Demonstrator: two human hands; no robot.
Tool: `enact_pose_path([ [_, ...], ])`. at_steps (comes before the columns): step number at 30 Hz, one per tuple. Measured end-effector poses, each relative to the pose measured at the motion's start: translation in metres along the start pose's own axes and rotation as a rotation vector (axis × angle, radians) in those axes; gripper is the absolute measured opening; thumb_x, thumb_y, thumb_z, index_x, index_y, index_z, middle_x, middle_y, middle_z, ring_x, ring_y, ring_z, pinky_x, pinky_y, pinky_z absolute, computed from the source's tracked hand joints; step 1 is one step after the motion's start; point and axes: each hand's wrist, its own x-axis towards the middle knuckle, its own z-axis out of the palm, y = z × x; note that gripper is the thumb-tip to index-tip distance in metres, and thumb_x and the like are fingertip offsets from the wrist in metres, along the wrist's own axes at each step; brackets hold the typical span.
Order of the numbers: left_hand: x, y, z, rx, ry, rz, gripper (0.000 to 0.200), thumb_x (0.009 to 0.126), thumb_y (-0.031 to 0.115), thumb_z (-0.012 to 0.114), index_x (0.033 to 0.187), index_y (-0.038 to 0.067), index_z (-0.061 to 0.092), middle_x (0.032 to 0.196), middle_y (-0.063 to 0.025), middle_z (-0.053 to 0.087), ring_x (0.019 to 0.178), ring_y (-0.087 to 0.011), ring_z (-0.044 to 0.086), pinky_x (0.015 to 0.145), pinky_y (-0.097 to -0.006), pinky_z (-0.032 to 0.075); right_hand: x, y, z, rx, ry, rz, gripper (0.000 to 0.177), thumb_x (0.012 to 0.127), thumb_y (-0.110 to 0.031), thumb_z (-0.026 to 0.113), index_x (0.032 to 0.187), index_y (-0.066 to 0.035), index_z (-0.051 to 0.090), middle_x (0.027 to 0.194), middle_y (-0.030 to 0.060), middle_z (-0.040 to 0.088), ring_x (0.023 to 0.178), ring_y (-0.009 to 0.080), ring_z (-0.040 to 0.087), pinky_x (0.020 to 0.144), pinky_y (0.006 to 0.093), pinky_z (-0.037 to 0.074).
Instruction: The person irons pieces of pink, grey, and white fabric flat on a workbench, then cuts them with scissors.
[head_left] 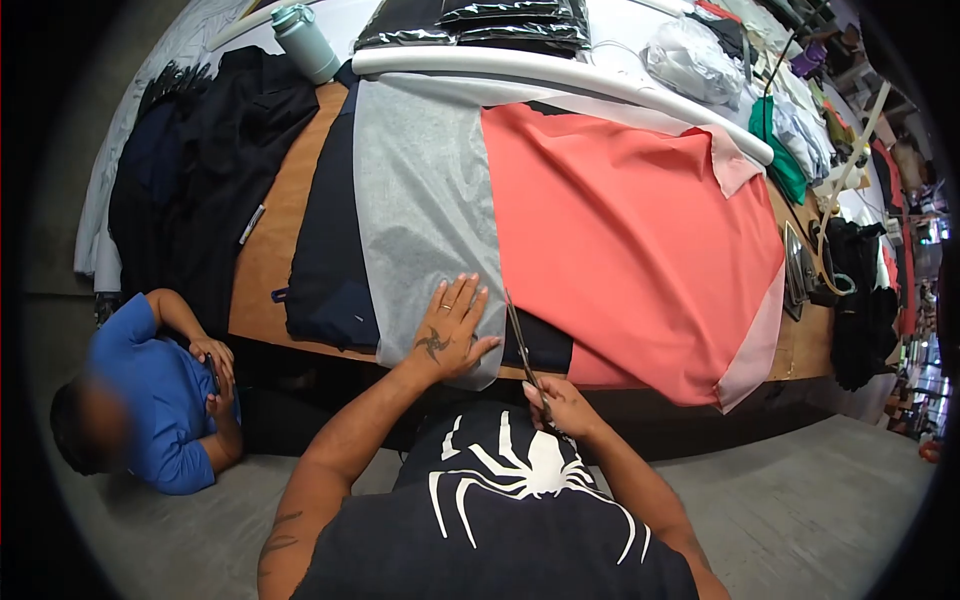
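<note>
My left hand [455,335] lies flat with its fingers spread on a thin grey-white sheet [420,190]. Beside it on the right, my right hand [556,404] is closed round the handles of long scissors [521,340] at the table's front edge. The scissor blades point away from me, and their tips are by the border between the pale sheet and a coral-red fabric [640,230]. Dark fabric [325,240] shows under and to the left of the pale sheet. The coral fabric hangs over the front edge.
A person [160,390] in blue stands at the left, holding a phone. A white roll [560,85] lies along the back, near a bottle [305,45]. Black garments [220,150] and a marker [252,224] are at left. An iron [796,265] stands at right.
</note>
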Motion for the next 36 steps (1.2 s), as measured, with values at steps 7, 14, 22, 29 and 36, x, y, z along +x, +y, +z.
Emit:
enact_pose_path([
  [7, -0.002, 0.000, -0.003, -0.001, -0.019, -0.006, 0.081, 0.092, 0.050, 0.061, 0.147, -0.006, 0.041, 0.156, -0.0260, 0.034, 0.149, -0.0389, 0.026, 0.121, -0.0539, 0.017, 0.019, -0.023, 0.027, 0.051, 0.115, -0.025, 0.045, 0.099, -0.048, 0.061, 0.081, -0.008, 0.049, 0.063, 0.0024, 0.055, 0.052, 0.0107, 0.054, 0.052, 0.0249, 0.042],
  [14, -0.004, 0.002, -0.007, -0.016, -0.012, -0.010, 0.077, 0.092, 0.050, 0.062, 0.146, -0.001, 0.045, 0.155, -0.0261, 0.035, 0.148, -0.0398, 0.026, 0.120, -0.0554, 0.018, 0.018, -0.027, 0.032, 0.096, 0.103, 0.001, 0.046, 0.098, -0.049, 0.062, 0.082, -0.008, 0.050, 0.064, 0.0024, 0.056, 0.052, 0.0111, 0.056, 0.051, 0.0248, 0.042],
  [22, -0.009, 0.002, -0.004, -0.016, -0.001, -0.026, 0.076, 0.090, 0.049, 0.064, 0.145, -0.001, 0.047, 0.155, -0.0259, 0.035, 0.148, -0.0398, 0.027, 0.119, -0.0563, 0.019, 0.031, -0.026, 0.022, 0.170, 0.086, -0.037, 0.046, 0.099, -0.051, 0.059, 0.081, -0.009, 0.051, 0.063, 0.0025, 0.057, 0.051, 0.0116, 0.056, 0.048, 0.0230, 0.036],
  [29, -0.009, 0.002, -0.004, -0.024, 0.019, -0.026, 0.076, 0.089, 0.049, 0.066, 0.145, 0.000, 0.048, 0.154, -0.0261, 0.036, 0.147, -0.0398, 0.028, 0.119, -0.0564, 0.019, 0.050, -0.059, 0.019, 0.153, 0.093, -0.030, 0.047, 0.098, -0.052, 0.060, 0.080, -0.009, 0.050, 0.060, 0.0024, 0.057, 0.048, 0.0113, 0.055, 0.045, 0.0228, 0.034],
  [36, -0.009, 0.003, -0.007, -0.029, 0.020, -0.026, 0.075, 0.089, 0.048, 0.066, 0.143, -0.001, 0.049, 0.154, -0.0260, 0.037, 0.147, -0.0399, 0.029, 0.119, -0.0567, 0.020, 0.049, -0.063, 0.017, 0.076, 0.115, -0.001, 0.044, 0.098, -0.048, 0.062, 0.080, -0.009, 0.051, 0.061, 0.0025, 0.056, 0.047, 0.0119, 0.055, 0.045, 0.0222, 0.035],
])
